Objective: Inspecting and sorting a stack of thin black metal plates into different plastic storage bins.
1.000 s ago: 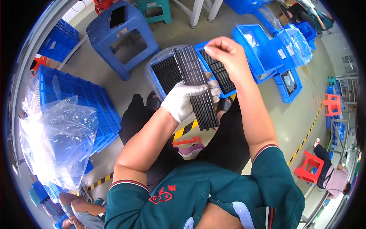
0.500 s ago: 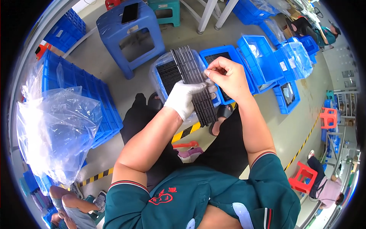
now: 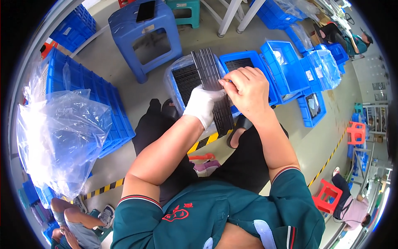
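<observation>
Your gloved left hand (image 3: 202, 106) is wrapped around the middle of a long stack of thin dark plates (image 3: 213, 89), and your bare right hand (image 3: 248, 89) is closed on the stack's right edge, fingertips pinched at the top plate near its middle. The stack hangs in the air over your lap, its far end reaching above the blue bins on the floor.

The stack is long and held only around its centre, so both ends stand free. If your left grip loosens while the right hand peels at a plate, the plates could fan out and slide off, falling on the floor or on your knees. Pulling one plate sideways could also drag its neighbours askew. Judged from how thin they look, a drop may well chip or bend them.

Just beyond the stack, on its left, a plastic-lined blue bin (image 3: 182, 81) holds a row of the same dark plates standing on edge. On the stack's right, an open blue bin (image 3: 244, 62) holds more dark plates, partly hidden behind your right hand. Further right of the stack are several blue bins (image 3: 290, 66), some lined with clear plastic; I cannot tell their contents. Far to the stack's left, a pile of blue crates (image 3: 95, 103) carries a big crumpled clear plastic bag (image 3: 58, 133). Beyond the stack, a blue stool (image 3: 145, 33) bears a dark phone (image 3: 146, 10).
</observation>
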Action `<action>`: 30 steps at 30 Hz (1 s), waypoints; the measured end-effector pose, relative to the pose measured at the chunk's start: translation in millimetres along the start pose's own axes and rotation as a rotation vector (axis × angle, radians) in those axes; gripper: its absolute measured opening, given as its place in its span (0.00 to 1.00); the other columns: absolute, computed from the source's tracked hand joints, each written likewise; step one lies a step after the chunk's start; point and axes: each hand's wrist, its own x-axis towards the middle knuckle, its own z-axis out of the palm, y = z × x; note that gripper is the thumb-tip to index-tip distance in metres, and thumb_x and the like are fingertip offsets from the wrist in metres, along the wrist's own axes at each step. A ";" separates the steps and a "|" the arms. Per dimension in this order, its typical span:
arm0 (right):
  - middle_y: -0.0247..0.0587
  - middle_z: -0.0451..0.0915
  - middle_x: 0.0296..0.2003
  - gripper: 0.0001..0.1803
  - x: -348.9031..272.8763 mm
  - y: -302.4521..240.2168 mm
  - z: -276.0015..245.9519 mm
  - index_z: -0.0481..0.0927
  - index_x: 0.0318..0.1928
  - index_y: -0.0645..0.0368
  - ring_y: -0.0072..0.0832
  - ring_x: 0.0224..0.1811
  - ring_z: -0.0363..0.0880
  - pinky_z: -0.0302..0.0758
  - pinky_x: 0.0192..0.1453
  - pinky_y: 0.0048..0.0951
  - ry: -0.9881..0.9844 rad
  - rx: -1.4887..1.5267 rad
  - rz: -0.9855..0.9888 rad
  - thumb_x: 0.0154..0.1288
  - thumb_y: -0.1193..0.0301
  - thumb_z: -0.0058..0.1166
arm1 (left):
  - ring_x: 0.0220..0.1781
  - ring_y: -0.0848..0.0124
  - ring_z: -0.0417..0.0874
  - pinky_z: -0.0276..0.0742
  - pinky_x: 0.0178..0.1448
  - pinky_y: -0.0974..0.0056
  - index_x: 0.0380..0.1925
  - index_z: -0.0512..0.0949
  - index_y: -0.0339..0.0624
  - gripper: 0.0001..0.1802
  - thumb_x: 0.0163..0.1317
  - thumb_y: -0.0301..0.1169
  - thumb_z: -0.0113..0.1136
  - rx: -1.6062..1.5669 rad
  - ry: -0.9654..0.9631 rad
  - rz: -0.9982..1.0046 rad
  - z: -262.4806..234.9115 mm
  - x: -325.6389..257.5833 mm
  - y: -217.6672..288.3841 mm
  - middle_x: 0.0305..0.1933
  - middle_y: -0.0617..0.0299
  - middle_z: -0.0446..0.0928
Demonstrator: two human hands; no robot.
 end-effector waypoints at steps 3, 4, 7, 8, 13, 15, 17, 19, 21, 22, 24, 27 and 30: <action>0.33 0.79 0.23 0.08 -1.4 4.0 5.9 0.78 0.24 0.56 0.33 0.27 0.77 0.70 0.35 0.33 -0.020 -0.041 0.011 0.49 0.70 0.66 | 0.39 0.67 0.84 0.80 0.45 0.62 0.42 0.78 0.35 0.13 0.56 0.16 0.57 0.079 -0.046 0.128 -4.5 3.3 -6.5 0.38 0.58 0.81; 0.34 0.79 0.23 0.07 -1.5 6.0 9.4 0.79 0.25 0.56 0.33 0.28 0.78 0.71 0.35 0.33 0.020 -0.009 -0.007 0.49 0.71 0.67 | 0.39 0.67 0.84 0.80 0.45 0.62 0.42 0.78 0.35 0.13 0.56 0.16 0.57 0.077 -0.047 0.128 -4.5 3.6 -5.7 0.38 0.58 0.81; 0.35 0.80 0.24 0.06 -5.1 8.3 16.2 0.81 0.27 0.57 0.33 0.27 0.78 0.71 0.33 0.33 0.063 0.104 0.018 0.49 0.73 0.66 | 0.39 0.66 0.84 0.80 0.46 0.62 0.42 0.78 0.35 0.13 0.56 0.16 0.56 -0.031 -0.037 0.033 -2.6 3.0 -1.8 0.38 0.58 0.80; 0.36 0.80 0.24 0.06 -4.6 8.5 17.0 0.81 0.29 0.58 0.34 0.27 0.78 0.72 0.32 0.32 0.068 0.187 0.062 0.49 0.75 0.66 | 0.37 0.68 0.82 0.78 0.43 0.63 0.40 0.78 0.35 0.10 0.57 0.18 0.57 -0.067 -0.016 0.026 0.8 1.2 -1.7 0.36 0.59 0.80; 0.38 0.81 0.26 0.06 2.9 2.7 -0.5 0.82 0.32 0.61 0.28 0.26 0.77 0.72 0.31 0.26 0.152 0.249 0.108 0.53 0.77 0.65 | 0.36 0.63 0.83 0.80 0.43 0.60 0.43 0.76 0.33 0.11 0.59 0.17 0.56 -0.195 -0.027 -0.067 1.9 1.1 5.4 0.37 0.56 0.79; 0.35 0.82 0.28 0.05 -0.8 7.5 5.5 0.83 0.34 0.61 0.19 0.28 0.77 0.71 0.31 0.20 0.081 0.414 0.273 0.57 0.77 0.64 | 0.39 0.62 0.84 0.81 0.45 0.59 0.46 0.75 0.33 0.13 0.60 0.17 0.55 -0.145 -0.027 -0.080 2.7 0.9 5.0 0.39 0.55 0.79; 0.35 0.82 0.28 0.05 -3.5 8.9 11.4 0.83 0.35 0.61 0.19 0.28 0.77 0.71 0.31 0.20 0.036 0.445 0.339 0.57 0.77 0.64 | 0.41 0.61 0.84 0.81 0.46 0.59 0.46 0.75 0.33 0.12 0.61 0.17 0.54 -0.160 -0.060 -0.033 5.5 -3.0 5.6 0.39 0.54 0.80; 0.35 0.82 0.28 0.05 -3.5 9.1 13.8 0.83 0.35 0.61 0.18 0.28 0.77 0.72 0.32 0.20 -0.011 0.477 0.405 0.57 0.77 0.64 | 0.41 0.61 0.84 0.81 0.46 0.59 0.46 0.75 0.33 0.12 0.61 0.18 0.54 -0.157 -0.066 -0.044 4.9 -3.7 7.7 0.40 0.55 0.80; 0.34 0.82 0.28 0.05 -3.5 9.0 15.1 0.83 0.35 0.61 0.18 0.28 0.77 0.71 0.32 0.20 -0.029 0.477 0.404 0.57 0.77 0.64 | 0.42 0.61 0.84 0.81 0.46 0.59 0.46 0.76 0.33 0.12 0.61 0.18 0.55 -0.154 -0.071 -0.056 3.5 -4.5 8.0 0.40 0.55 0.80; 0.34 0.82 0.28 0.05 -3.8 9.4 14.8 0.83 0.35 0.61 0.18 0.28 0.77 0.71 0.32 0.20 -0.030 0.475 0.405 0.57 0.77 0.64 | 0.41 0.62 0.84 0.81 0.45 0.59 0.45 0.76 0.33 0.12 0.61 0.18 0.55 -0.150 -0.064 -0.052 3.6 -4.2 7.7 0.39 0.54 0.80; 0.35 0.82 0.28 0.05 -4.7 9.9 13.9 0.83 0.33 0.61 0.21 0.28 0.77 0.72 0.32 0.21 -0.020 0.402 0.333 0.56 0.77 0.65 | 0.40 0.62 0.84 0.81 0.45 0.60 0.45 0.76 0.33 0.12 0.60 0.18 0.55 -0.146 -0.059 -0.051 3.6 -3.3 6.4 0.39 0.54 0.80; 0.37 0.82 0.27 0.05 -2.1 7.5 12.3 0.82 0.32 0.60 0.25 0.28 0.78 0.72 0.32 0.24 -0.014 0.300 0.207 0.55 0.76 0.65 | 0.38 0.63 0.84 0.81 0.43 0.60 0.43 0.77 0.33 0.11 0.60 0.18 0.55 -0.115 -0.040 -0.028 1.1 -3.2 5.7 0.38 0.54 0.80; 0.38 0.81 0.26 0.06 -3.5 10.1 12.7 0.82 0.31 0.59 0.31 0.27 0.78 0.73 0.32 0.28 0.022 0.275 0.198 0.52 0.75 0.66 | 0.37 0.62 0.84 0.81 0.42 0.59 0.41 0.78 0.33 0.10 0.59 0.19 0.56 -0.144 -0.026 -0.029 4.3 -3.0 4.5 0.37 0.54 0.80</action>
